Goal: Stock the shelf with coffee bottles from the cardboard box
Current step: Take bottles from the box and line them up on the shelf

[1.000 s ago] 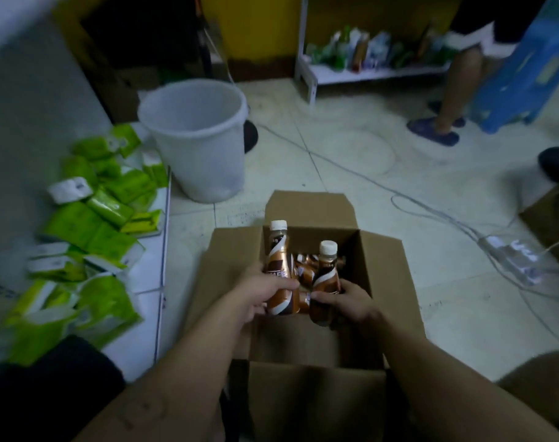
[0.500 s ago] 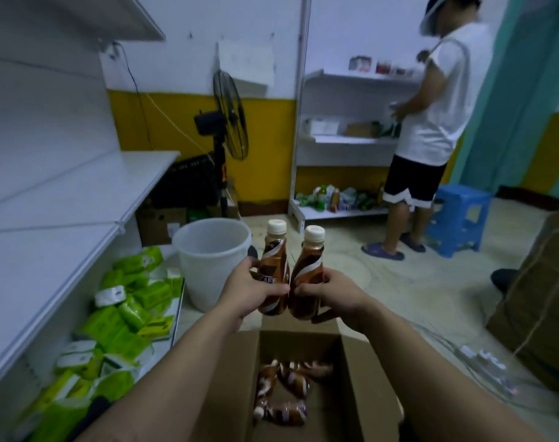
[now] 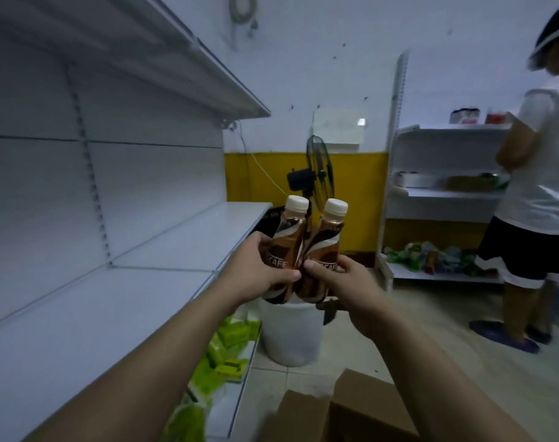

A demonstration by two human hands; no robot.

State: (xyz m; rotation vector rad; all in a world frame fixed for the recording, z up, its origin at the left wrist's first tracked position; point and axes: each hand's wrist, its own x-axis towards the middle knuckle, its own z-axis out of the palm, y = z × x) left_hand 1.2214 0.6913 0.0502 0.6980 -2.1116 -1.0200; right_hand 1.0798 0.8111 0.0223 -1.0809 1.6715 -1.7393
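Note:
Two brown coffee bottles with cream caps are held upright side by side in mid-air. My left hand (image 3: pixel 259 271) grips the left coffee bottle (image 3: pixel 287 240); my right hand (image 3: pixel 345 287) grips the right coffee bottle (image 3: pixel 326 247). The two bottles touch each other. They hover just right of the front edge of the bare white middle shelf (image 3: pixel 112 301). The open cardboard box (image 3: pixel 364 409) sits on the floor at the bottom, only its flaps in view, its inside hidden.
A white bucket (image 3: pixel 291 333) stands on the floor under the bottles. Green packets (image 3: pixel 227 342) lie on the bottom shelf. A black standing fan (image 3: pixel 316 173) is behind. A person (image 3: pixel 539 186) stands at the far right by another shelf unit (image 3: pixel 444 199).
Both hands lifted the two bottles out of the box and up to middle-shelf height. My view swung up from the box to the shelves.

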